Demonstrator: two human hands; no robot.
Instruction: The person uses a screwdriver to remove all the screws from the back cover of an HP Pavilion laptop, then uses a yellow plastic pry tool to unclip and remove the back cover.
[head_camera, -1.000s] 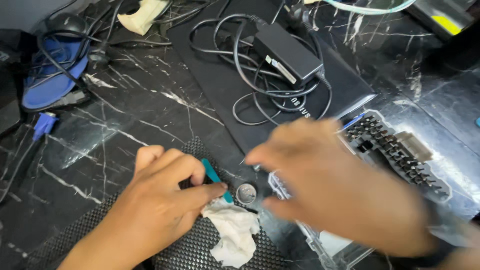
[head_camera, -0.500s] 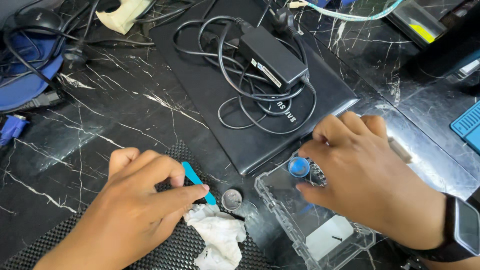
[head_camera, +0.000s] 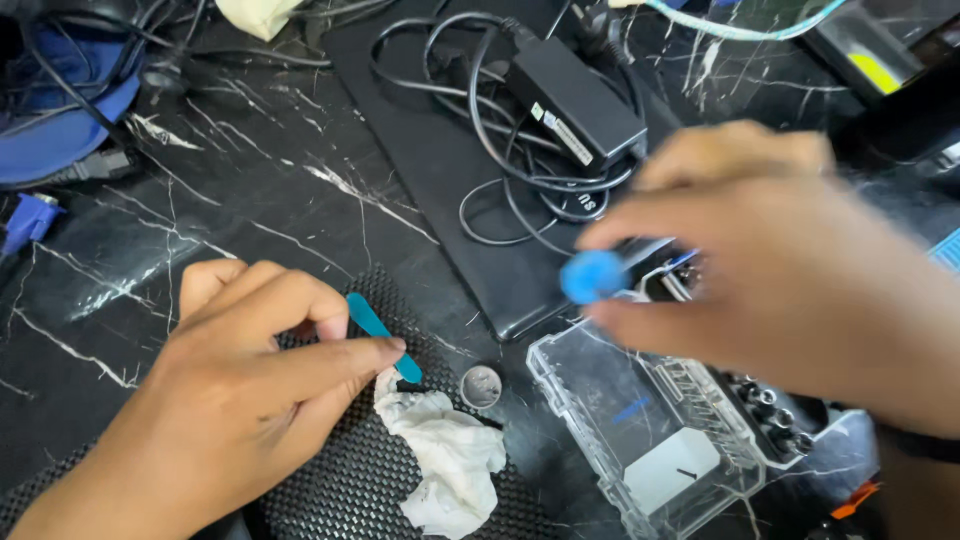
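Right hand (head_camera: 790, 270) had lifted off the clear plastic bit case (head_camera: 650, 430), fingers pinching a blue-capped tool (head_camera: 593, 276) above it. Left hand (head_camera: 250, 390), left of case, gripped a teal plastic pry stick (head_camera: 380, 335); crumpled white cloth (head_camera: 445, 460) & small round metal cap (head_camera: 481, 386) lay btwn. Work looked early.

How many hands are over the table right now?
2. The left hand rests on the black mesh mat, holding a teal tool. The right hand, blurred, holds a blue-capped item above the clear plastic case.

Bare worktop (head_camera: 200, 200) lies open left of the laptop (head_camera: 450, 190); cables (head_camera: 480, 130), clear case (head_camera: 640, 440) and rag (head_camera: 445, 460) crowd the rest.
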